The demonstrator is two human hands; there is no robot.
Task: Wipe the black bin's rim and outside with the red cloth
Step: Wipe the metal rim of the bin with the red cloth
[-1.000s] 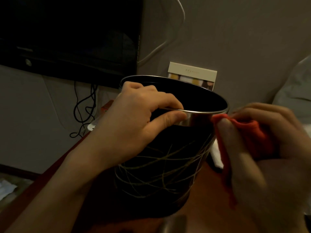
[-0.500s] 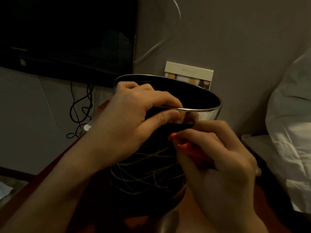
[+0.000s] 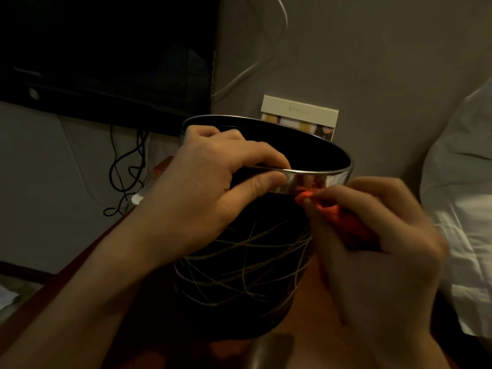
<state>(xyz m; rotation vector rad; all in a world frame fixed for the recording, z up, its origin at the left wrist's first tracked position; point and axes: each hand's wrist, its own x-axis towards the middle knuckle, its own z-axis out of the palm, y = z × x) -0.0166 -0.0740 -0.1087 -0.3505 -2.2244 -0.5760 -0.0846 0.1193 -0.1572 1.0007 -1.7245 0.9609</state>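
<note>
The black bin point(image 3: 239, 275), with thin pale scribbled lines on its side and a shiny metal rim, stands upright on a reddish-brown table point(image 3: 308, 328). My left hand point(image 3: 202, 198) grips the near rim, fingers curled inside and thumb pressed on the metal band. My right hand point(image 3: 378, 249) holds the bunched red cloth point(image 3: 332, 211) and presses its tip against the bin's outside just under the rim, right of my left thumb.
A dark screen point(image 3: 106, 54) hangs on the wall at upper left, with black cables point(image 3: 125, 171) dangling below it. A small pale box point(image 3: 299, 115) stands behind the bin. White bedding point(image 3: 463, 209) lies at the right. A dull metal object point(image 3: 271, 350) shows at the bottom edge.
My right hand has moved the red cloth from the bin's right side to its front, then slightly right along the band under the rim. My left hand has kept its grip.
</note>
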